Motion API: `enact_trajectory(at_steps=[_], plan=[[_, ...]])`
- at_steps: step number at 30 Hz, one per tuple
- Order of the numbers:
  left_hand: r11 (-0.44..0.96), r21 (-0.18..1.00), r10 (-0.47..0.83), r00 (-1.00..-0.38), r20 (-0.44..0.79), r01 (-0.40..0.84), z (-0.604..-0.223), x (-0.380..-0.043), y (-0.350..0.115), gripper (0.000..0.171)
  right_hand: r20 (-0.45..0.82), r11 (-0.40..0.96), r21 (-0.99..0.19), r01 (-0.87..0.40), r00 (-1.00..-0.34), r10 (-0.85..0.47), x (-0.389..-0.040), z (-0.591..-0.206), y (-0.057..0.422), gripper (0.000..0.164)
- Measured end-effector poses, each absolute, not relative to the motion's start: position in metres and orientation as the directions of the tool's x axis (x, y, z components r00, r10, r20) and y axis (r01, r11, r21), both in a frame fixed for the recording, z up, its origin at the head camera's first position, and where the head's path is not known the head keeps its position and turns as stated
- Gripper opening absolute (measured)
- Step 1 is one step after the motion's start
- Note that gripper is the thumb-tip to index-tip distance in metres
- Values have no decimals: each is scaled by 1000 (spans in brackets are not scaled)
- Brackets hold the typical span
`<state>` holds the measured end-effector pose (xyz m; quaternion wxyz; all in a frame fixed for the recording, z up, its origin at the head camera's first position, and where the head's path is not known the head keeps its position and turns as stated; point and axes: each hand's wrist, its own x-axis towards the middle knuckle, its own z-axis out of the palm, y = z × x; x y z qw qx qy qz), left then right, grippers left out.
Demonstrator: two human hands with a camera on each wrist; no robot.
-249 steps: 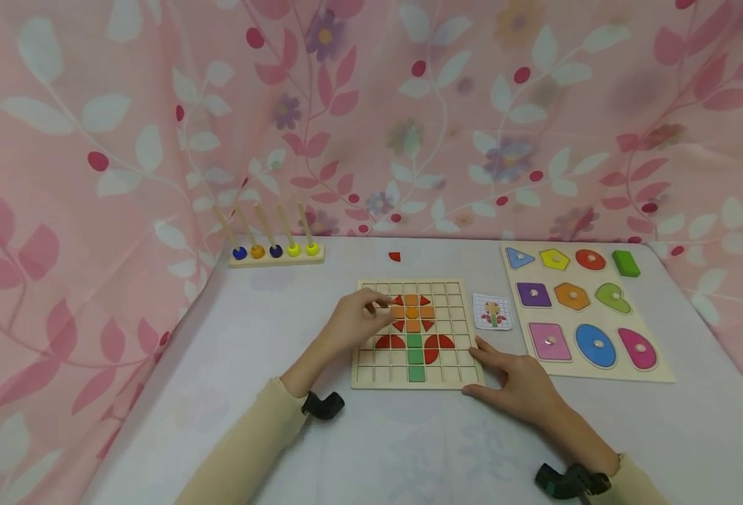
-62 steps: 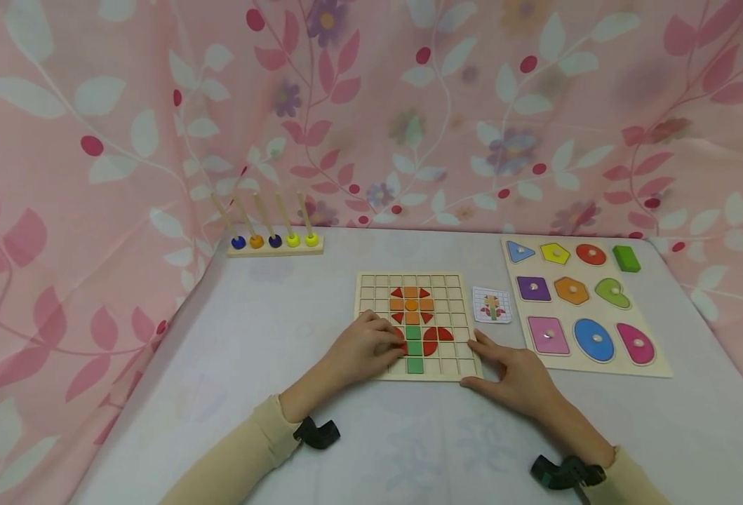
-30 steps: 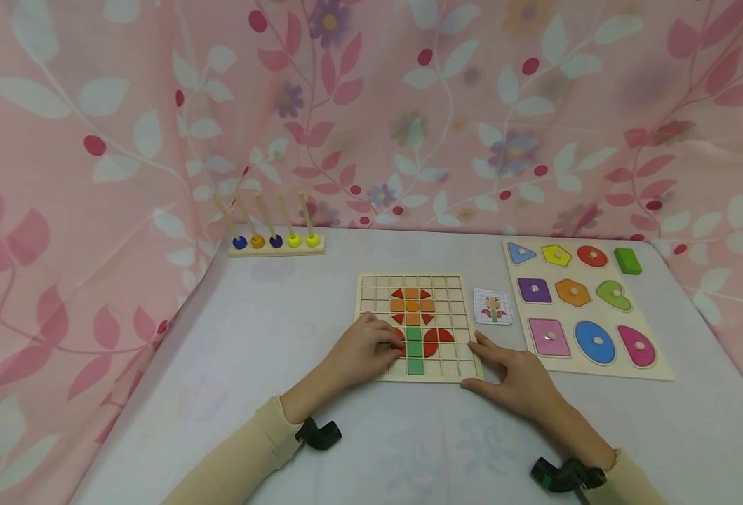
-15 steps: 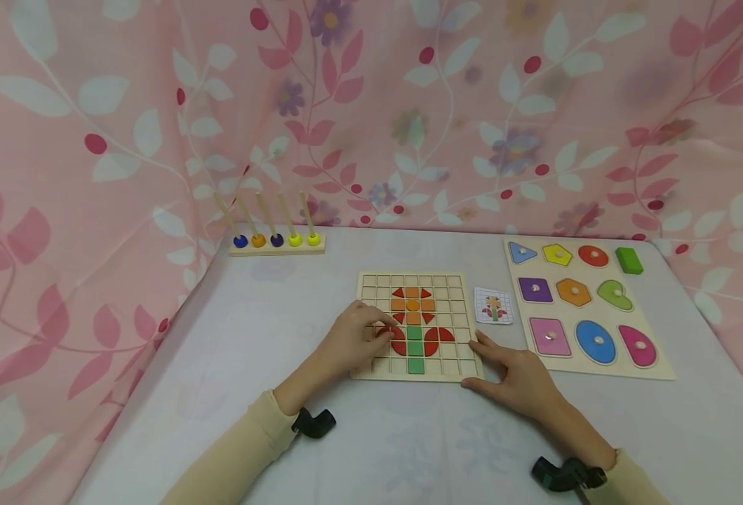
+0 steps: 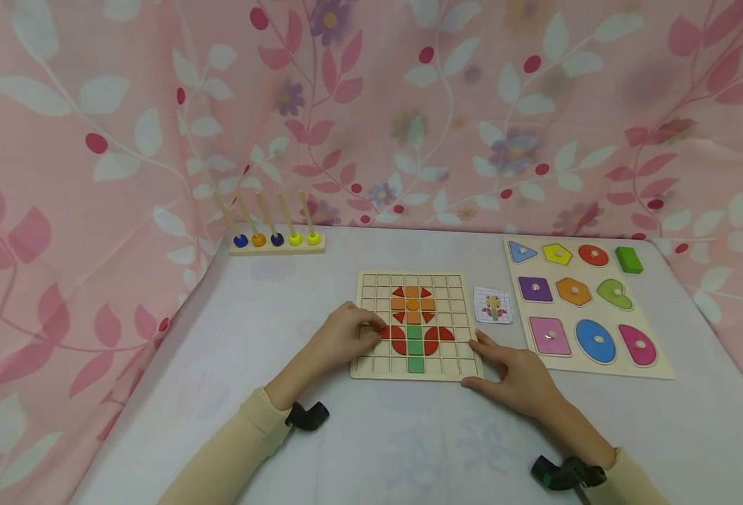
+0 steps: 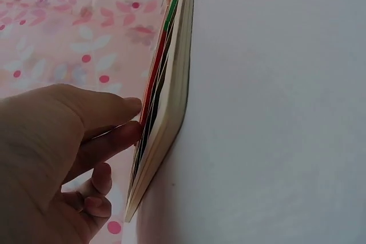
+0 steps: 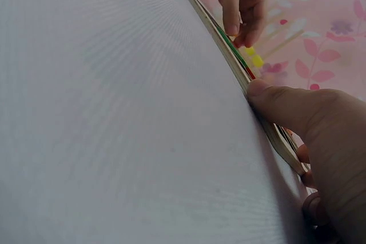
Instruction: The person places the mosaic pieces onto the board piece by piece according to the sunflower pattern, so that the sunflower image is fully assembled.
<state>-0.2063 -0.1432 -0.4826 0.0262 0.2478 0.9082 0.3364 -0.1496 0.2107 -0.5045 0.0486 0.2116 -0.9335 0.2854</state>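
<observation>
In the head view a wooden grid board (image 5: 453,361) holds flat coloured pieces in a flower pattern: orange squares, red triangles, green squares (image 5: 414,348) and red quarter-circles (image 5: 431,342). My left hand (image 5: 339,339) is over the board's left side. Its thumb and index fingertips touch the outer left red quarter-circle (image 5: 386,333), partly covering it. Seen from the left wrist, those fingertips meet the red edge (image 6: 150,92) without visibly lifting anything. My right hand (image 5: 523,384) grips the board's near right corner, thumb on the front edge and fingers along the right side.
A small pattern card (image 5: 493,306) lies right of the board. Beyond it are a knobbed shape puzzle (image 5: 573,330) and a green block (image 5: 628,260). A peg stand with coloured beads (image 5: 277,247) stands at the back left, before a floral curtain (image 5: 371,105).
The loose red quarter-circle at the back has left that spot, and the left flower leaf now has a lower piece. My left hand has shifted slightly left, uncovering the left pieces. My right hand stays put.
</observation>
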Motion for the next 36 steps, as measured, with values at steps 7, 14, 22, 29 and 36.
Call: enact_trajectory(at_steps=[7, 14, 22, 29, 36], plan=[[680, 510, 530, -833, 156, 528, -474, -198, -127, 21, 214, 739, -520, -427, -903, -372, -150, -504, 212, 73], [693, 441, 555, -812, 179, 571, -474, -191, -100, 25, 214, 739, -523, -426, -904, -370, -149, -501, 212, 71], [674, 565, 488, -861, 142, 475, -487, -190, -93, 23, 198, 740, -529, -415, -909, -368, -148, -503, 211, 73], [624, 656, 440, -885, 154, 425, -498, -191, -96, 17, 211, 736, -530, -422, -906, -367, -147, -502, 210, 72], [629, 645, 430, -885, 178, 435, -502, -192, -97, 13, 213, 736, -529, -423, -905, -367, -147, -501, 210, 72]])
